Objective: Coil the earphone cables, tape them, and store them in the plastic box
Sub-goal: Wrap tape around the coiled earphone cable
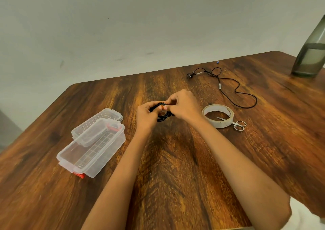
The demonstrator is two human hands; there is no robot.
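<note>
A coiled black earphone cable [162, 118] is held above the middle of the wooden table [175, 159]. My left hand [146, 116] grips its left side and my right hand [184, 106] pinches its top, fingertips pressed together over the coil. A second black earphone cable [236, 93] lies loose and uncoiled at the back right. The roll of pale tape [218, 116] sits just right of my right hand, with small scissors [238, 125] partly inside its ring. The clear plastic box [91, 152] with red latches stands open at the left, its lid [96, 124] leaning on its far end.
A tall grey-green bottle [311, 53] stands at the table's back right corner. A tiny blue object [218, 62] lies near the far edge. A pale wall rises behind the table.
</note>
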